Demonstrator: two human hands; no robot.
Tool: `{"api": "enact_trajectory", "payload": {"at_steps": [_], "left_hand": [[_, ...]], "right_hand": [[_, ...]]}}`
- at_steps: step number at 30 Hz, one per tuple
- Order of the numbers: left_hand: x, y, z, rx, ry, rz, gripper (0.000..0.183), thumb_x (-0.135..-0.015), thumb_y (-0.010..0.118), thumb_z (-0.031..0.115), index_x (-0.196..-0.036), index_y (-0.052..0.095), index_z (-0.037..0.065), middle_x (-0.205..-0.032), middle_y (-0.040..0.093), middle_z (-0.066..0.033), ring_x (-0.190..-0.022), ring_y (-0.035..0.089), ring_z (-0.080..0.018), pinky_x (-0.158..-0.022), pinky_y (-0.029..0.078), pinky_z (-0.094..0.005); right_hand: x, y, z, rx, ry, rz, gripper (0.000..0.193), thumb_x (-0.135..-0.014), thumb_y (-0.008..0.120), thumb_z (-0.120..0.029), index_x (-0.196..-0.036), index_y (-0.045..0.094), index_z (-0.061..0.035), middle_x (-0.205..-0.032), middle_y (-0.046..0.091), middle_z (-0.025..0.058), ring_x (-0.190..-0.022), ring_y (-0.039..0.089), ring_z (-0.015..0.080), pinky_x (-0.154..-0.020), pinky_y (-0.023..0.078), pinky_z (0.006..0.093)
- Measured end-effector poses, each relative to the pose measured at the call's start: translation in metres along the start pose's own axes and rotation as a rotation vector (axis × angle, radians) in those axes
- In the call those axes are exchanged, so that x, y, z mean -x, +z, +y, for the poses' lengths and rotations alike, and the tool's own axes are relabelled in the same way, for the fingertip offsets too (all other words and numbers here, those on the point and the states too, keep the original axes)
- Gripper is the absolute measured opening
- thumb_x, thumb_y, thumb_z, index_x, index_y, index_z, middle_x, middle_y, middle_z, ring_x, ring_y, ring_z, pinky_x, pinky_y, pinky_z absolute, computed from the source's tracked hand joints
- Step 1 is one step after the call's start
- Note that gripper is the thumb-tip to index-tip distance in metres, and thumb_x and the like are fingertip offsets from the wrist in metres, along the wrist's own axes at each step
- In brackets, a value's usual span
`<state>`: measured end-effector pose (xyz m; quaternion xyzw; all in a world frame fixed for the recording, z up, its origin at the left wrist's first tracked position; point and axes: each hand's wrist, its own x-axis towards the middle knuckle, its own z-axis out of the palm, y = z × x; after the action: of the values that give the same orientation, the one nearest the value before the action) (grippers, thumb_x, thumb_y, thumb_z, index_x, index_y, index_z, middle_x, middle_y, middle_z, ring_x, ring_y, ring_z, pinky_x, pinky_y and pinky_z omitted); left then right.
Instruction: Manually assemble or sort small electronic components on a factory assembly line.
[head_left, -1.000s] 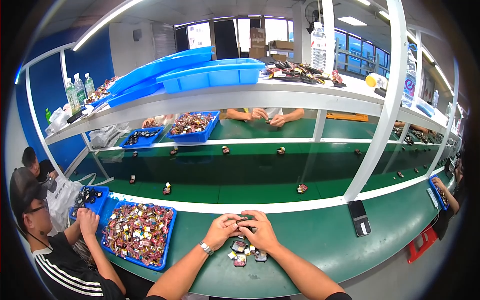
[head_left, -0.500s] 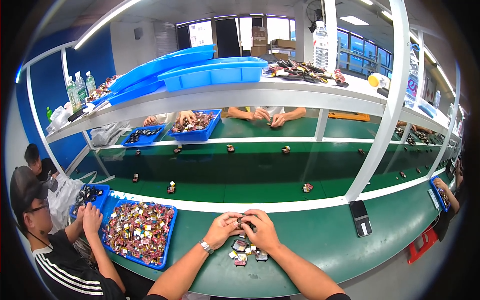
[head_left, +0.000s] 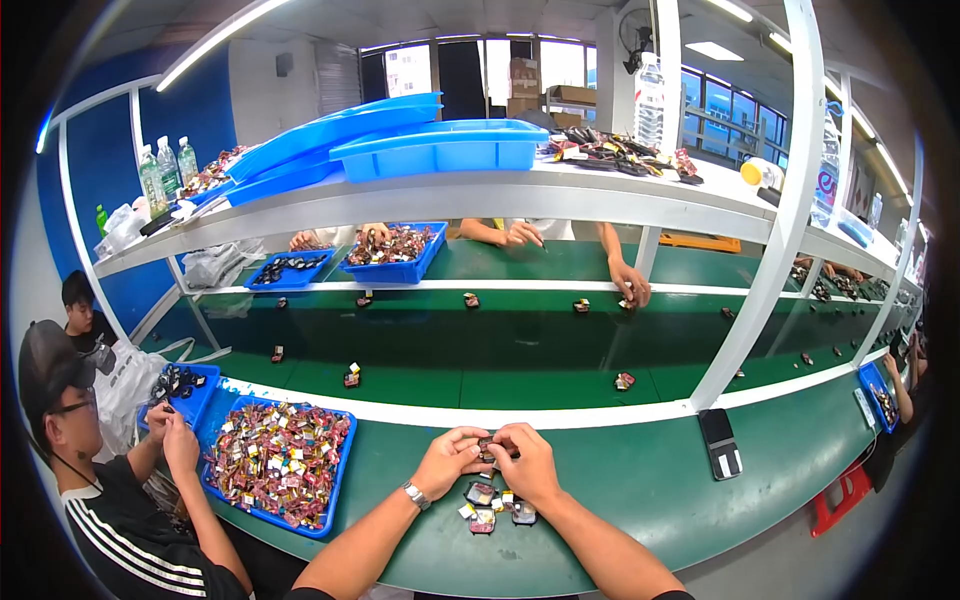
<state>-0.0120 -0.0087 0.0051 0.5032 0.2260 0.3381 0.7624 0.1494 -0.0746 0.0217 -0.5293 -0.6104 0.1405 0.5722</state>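
Both of my hands meet over the near green worktop (head_left: 430, 560). My left hand (head_left: 446, 466), with a metal-banded watch at its wrist, pinches one side of a small dark electronic module (head_left: 487, 452). From the other side, the curled fingers of my right hand (head_left: 528, 466) grip the same module, covering much of it. Just below my fingers lie several similar modules, among them a dark-framed one (head_left: 481, 493), one with a reddish face (head_left: 482, 521) and one by my right wrist (head_left: 523, 513). Small white and yellow tabs show among them.
A blue tray (head_left: 352, 440) heaped with reddish modules stands left, beside a co-worker (head_left: 80, 480) handling a small part. Ahead, a green belt (head_left: 500, 350) carries scattered modules. A white post (head_left: 755, 300) rises right, near a black case (head_left: 720, 445). A shelf (head_left: 480, 195) spans above.
My hands stay around the module with slight finger shifts. Across the belt, a co-worker's hand has reached right to a module at the belt's far edge. The view has shifted slightly.
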Motion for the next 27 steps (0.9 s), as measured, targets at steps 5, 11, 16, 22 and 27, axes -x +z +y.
{"api": "enact_trajectory", "payload": {"at_steps": [5,11,16,22,27], "left_hand": [[-0.0003,0.0017,-0.0009,-0.029,-0.004,-0.001,0.026,-0.099,0.048,0.004,-0.125,0.048,-0.001,-0.123,0.060,-0.0155,-0.106,0.064,-0.0208,-0.090,0.057,-0.0326],[-0.0004,-0.0007,-0.0016,0.000,0.002,0.035,0.026,-0.098,0.051,0.006,-0.124,0.049,0.000,-0.116,0.062,-0.0133,-0.106,0.064,-0.0203,-0.089,0.058,-0.0351],[-0.0008,0.0002,-0.0013,-0.002,0.000,0.036,0.025,-0.098,0.051,0.006,-0.123,0.049,0.000,-0.116,0.062,-0.0129,-0.105,0.064,-0.0201,-0.089,0.058,-0.0349],[-0.0015,0.0005,-0.0014,-0.013,-0.011,0.029,0.025,-0.098,0.050,0.005,-0.123,0.049,0.000,-0.116,0.062,-0.0131,-0.105,0.064,-0.0201,-0.089,0.058,-0.0350],[-0.0003,0.0012,-0.0013,-0.020,-0.011,0.047,0.025,-0.098,0.050,0.004,-0.122,0.049,0.000,-0.116,0.062,-0.0133,-0.105,0.064,-0.0201,-0.089,0.058,-0.0353]], "right_hand": [[0.0025,-0.0006,0.0056,0.079,-0.061,-0.005,0.012,-0.079,0.072,-0.002,-0.089,0.066,-0.0010,-0.094,0.064,0.0107,-0.075,0.067,0.0213,-0.066,0.056,0.0292],[0.0032,-0.0023,0.0012,0.213,-0.174,-0.021,0.016,-0.078,0.074,-0.007,-0.093,0.069,-0.0037,-0.099,0.065,0.0105,-0.080,0.069,0.0246,-0.070,0.057,0.0321],[0.0037,0.0009,-0.0003,0.235,-0.180,0.012,0.014,-0.079,0.072,-0.010,-0.092,0.069,-0.0048,-0.098,0.066,0.0097,-0.083,0.067,0.0276,-0.071,0.057,0.0360],[0.0047,0.0027,-0.0003,0.254,-0.170,0.035,0.014,-0.078,0.072,-0.010,-0.091,0.069,-0.0052,-0.098,0.065,0.0089,-0.084,0.067,0.0265,-0.071,0.056,0.0362],[0.0051,0.0021,-0.0029,0.301,-0.198,0.019,0.017,-0.076,0.074,-0.008,-0.092,0.067,-0.0042,-0.097,0.065,0.0095,-0.080,0.067,0.0259,-0.068,0.056,0.0340]]}}
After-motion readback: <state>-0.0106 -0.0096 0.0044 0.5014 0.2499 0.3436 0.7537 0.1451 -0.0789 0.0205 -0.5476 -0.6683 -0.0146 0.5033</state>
